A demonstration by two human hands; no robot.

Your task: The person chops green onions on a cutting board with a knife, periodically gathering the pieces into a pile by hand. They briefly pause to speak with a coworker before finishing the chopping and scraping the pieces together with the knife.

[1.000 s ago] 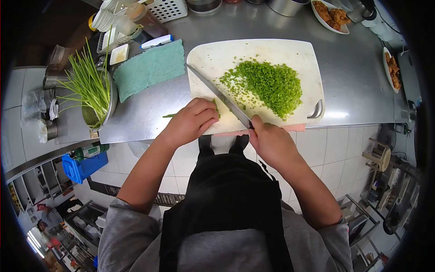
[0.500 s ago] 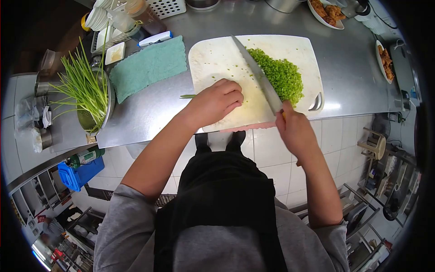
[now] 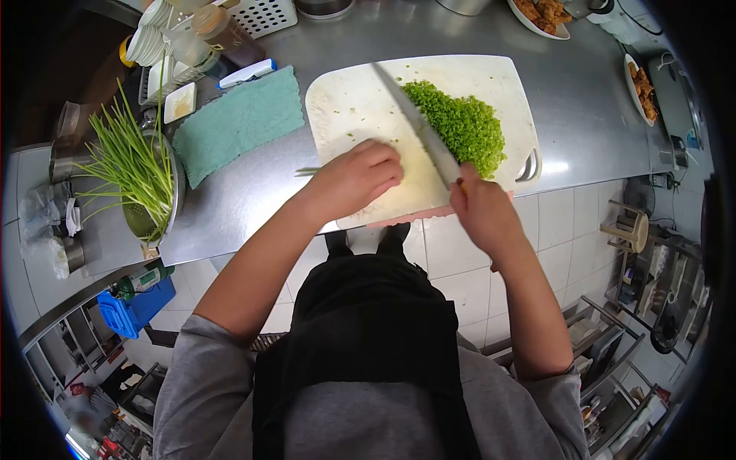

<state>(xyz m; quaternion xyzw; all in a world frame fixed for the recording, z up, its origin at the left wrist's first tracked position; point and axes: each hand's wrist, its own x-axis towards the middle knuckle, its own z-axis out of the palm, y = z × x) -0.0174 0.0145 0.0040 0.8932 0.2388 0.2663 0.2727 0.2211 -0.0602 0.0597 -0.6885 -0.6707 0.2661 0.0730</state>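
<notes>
My right hand (image 3: 488,208) is closed around the handle of a large kitchen knife (image 3: 420,125), its blade slanting up and left across the white cutting board (image 3: 337,100). Along the blade's right side lies a heap of finely chopped green onion (image 3: 460,123). My left hand (image 3: 359,176) rests on the board left of the blade, its fingers curled. Green onion stalks (image 3: 307,172) poke out to the left beneath that wrist; the rest of them is hidden under the hand. Small green bits are scattered over the board.
At left, a metal colander (image 3: 179,184) holds long whole green onions (image 3: 126,157). A green cloth (image 3: 238,123) lies beside the board, with a white-and-blue object (image 3: 247,73) behind it. Sauce bottles (image 3: 218,31) stand at back left. Plates of fried food (image 3: 540,15) sit at back right.
The view has shifted slightly, moving the counter left in the picture. The knife and my left hand are a little closer together. Both hands keep their holds.
</notes>
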